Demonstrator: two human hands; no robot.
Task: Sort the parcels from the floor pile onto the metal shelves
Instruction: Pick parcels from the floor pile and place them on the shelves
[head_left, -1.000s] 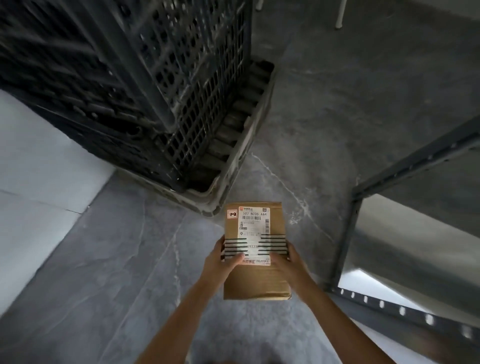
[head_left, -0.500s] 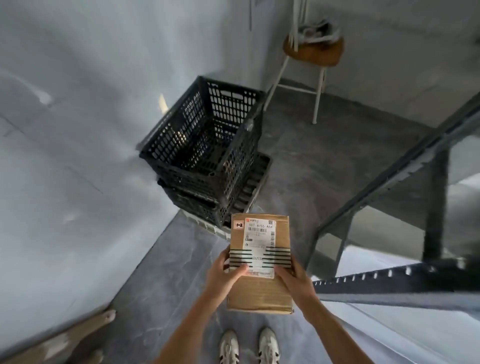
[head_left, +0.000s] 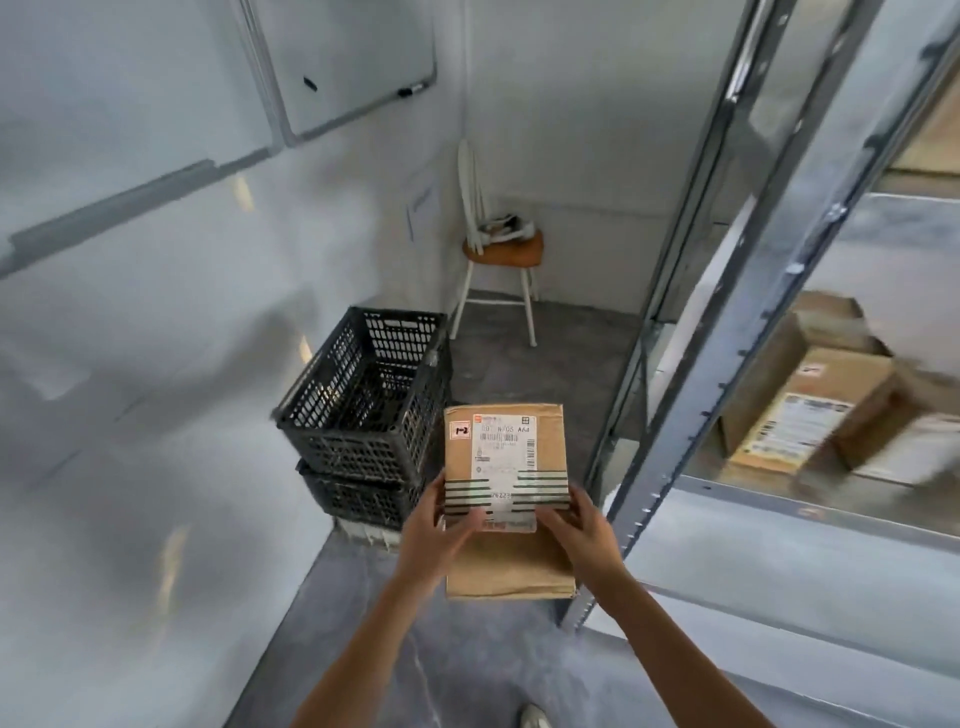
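I hold a flat brown cardboard parcel (head_left: 506, 452) in front of me with both hands. It carries a white shipping label with black stripes and a small tag marked 1-2. My left hand (head_left: 434, 535) grips its left edge with the thumb on top. My right hand (head_left: 584, 532) grips its right edge the same way. The metal shelves (head_left: 691, 332) rise just to the right of the parcel, and several brown boxes (head_left: 810, 410) sit on one shelf level at the right.
Two stacked black plastic crates (head_left: 363, 410) stand against the left wall. A white chair with a wooden seat (head_left: 501, 254) is in the far corner. A whiteboard (head_left: 348, 57) hangs on the wall. Grey floor lies below me.
The view has lifted from the floor to the room and shelves. The parcel stays gripped in both hands and has risen with me beside the shelf upright.
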